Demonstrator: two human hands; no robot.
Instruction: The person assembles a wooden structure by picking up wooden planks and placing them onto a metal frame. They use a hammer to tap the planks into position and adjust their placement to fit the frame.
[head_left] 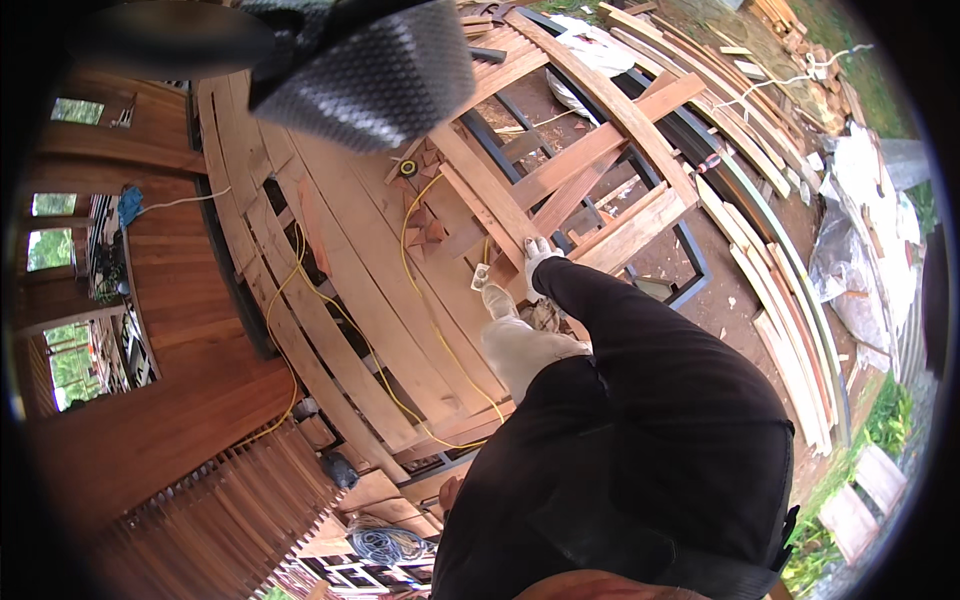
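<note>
A yellow cord [403,236] lay left of a timber frame [485,190], making careful footing wise; how open either hand's fingers were, or holding what, I couldn't tell.

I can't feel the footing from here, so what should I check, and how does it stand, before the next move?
1. Right hand at the board: ok, at its near end.
2. Firmness of that grip: cannot tell.
3. Deck free of gaps: not ok, dark openings show between planks.
4. Yellow cord off the deck: not ok, it snakes across.
5. Wood offcuts cleared: not ok, scattered beside the cord.
6. Crossed boards fastened: cannot tell.
</note>
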